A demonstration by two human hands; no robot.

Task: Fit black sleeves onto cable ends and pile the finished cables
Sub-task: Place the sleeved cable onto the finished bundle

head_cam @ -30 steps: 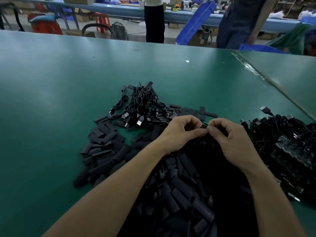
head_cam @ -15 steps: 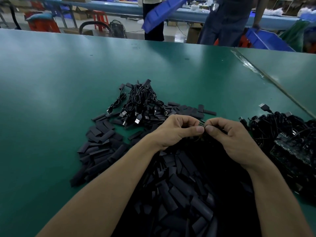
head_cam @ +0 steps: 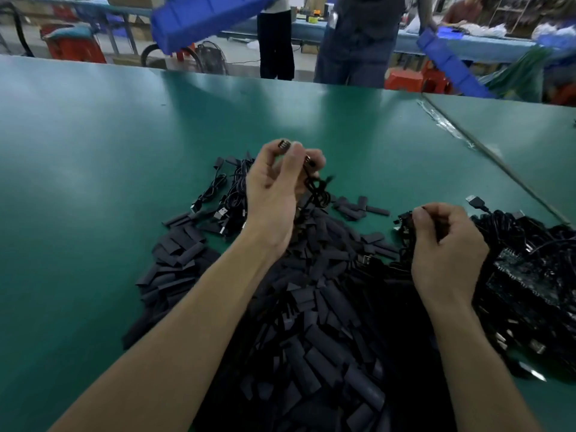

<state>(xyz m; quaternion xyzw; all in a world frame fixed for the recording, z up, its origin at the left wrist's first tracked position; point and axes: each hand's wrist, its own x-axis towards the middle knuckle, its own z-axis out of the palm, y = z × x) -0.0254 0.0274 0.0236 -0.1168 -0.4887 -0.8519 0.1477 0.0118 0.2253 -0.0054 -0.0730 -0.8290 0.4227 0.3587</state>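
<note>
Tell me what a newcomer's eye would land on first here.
First, the big heap of black sleeves spills across the green table toward the camera. Beyond it the left hand is raised, pinching a coiled cable by its ends, while the right hand sits curled at a tangle of cables on the right.
</note>
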